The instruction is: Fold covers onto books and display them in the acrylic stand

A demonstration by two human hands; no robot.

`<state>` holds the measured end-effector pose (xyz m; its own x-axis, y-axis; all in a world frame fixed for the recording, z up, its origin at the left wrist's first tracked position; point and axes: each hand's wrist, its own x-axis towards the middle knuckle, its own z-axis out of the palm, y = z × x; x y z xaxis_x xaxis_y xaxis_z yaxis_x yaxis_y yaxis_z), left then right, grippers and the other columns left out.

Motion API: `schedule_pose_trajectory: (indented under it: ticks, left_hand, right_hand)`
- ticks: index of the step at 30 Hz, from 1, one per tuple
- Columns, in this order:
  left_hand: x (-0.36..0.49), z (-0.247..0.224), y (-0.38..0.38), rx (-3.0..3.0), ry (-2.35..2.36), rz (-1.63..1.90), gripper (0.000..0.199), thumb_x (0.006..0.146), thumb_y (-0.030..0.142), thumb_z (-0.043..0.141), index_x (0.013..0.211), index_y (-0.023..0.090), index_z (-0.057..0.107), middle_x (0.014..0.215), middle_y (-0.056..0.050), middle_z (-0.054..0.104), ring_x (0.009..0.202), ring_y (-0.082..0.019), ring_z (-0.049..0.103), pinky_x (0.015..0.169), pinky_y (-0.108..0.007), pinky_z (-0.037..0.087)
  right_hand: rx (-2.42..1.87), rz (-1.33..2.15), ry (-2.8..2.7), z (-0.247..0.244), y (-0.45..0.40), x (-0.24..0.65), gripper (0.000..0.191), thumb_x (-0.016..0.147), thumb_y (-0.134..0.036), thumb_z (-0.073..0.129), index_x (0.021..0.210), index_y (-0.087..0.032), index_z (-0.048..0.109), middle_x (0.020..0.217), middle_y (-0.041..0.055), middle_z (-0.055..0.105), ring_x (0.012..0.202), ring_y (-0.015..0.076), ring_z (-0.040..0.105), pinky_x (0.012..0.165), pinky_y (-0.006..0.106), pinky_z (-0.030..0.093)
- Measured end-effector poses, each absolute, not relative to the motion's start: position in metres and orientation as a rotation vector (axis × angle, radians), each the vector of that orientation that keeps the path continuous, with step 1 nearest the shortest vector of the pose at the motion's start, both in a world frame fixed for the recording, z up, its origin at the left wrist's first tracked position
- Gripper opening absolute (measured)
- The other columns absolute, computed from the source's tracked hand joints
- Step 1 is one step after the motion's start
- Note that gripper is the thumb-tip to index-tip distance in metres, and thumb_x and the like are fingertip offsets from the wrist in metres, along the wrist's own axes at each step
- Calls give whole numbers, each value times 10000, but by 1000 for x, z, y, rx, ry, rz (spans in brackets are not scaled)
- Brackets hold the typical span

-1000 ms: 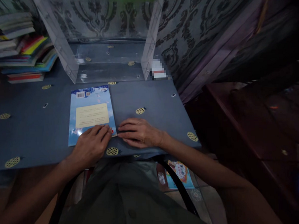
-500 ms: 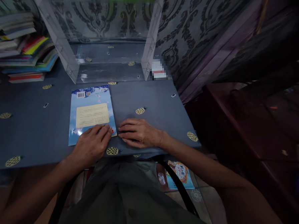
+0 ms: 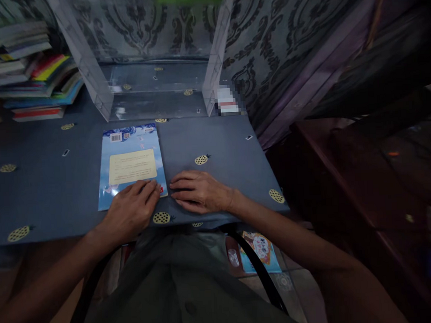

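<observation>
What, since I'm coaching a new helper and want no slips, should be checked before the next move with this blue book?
1. Book lying flat on the table: ok, barcode side up.
2. Left hand on the book: ok, it lies over the near edge, fingertips by the near right corner.
3. Left thumb's grip under the book: cannot tell, the thumb is hidden.
4. Right hand free: ok, nothing seen in it; it lies just right of the book.
5. Book apart from the clear shelf: ok, a narrow strip of tablecloth shows between.
6. Pile of books squared up: not ok, edges jut out unevenly.
</observation>
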<state>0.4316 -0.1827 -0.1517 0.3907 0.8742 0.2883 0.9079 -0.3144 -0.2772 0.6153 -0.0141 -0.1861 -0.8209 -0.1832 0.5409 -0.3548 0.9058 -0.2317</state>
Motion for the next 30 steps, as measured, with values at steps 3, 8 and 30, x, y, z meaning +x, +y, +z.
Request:
schedule_pose_trajectory:
  ticks: [3,8,30]
  left_hand:
    - [431,-152,-183,-2268,-1543,-115,294,889,39,503,1096,47,712,1096,-167,746,961,-276,671,779,-364,598]
    - [430,-154,-184,-2279,-1549,-116,304,904,39,491,1119,60,705,1104,-171,739,976,-274,665,792,-373,590]
    - [429,-174,-198,-2383,-1732,125,466,875,130,572,1333,211,603,1406,-208,615,1257,-356,616,986,-503,538]
  right_hand:
    - [381,449,-2511,-187,-14,615,207,989,-191,546,1014,-124,740,1025,114,769,1066,218,665,906,367,604]
    - [350,440,-2558,-185,-14,616,279,1001,-215,508,1185,-140,704,1084,115,751,1116,226,645,909,407,604]
    - [43,665,-2873,-179,-16,594,611,1039,-550,461,1457,-110,530,1551,165,511,1533,231,350,1290,498,224]
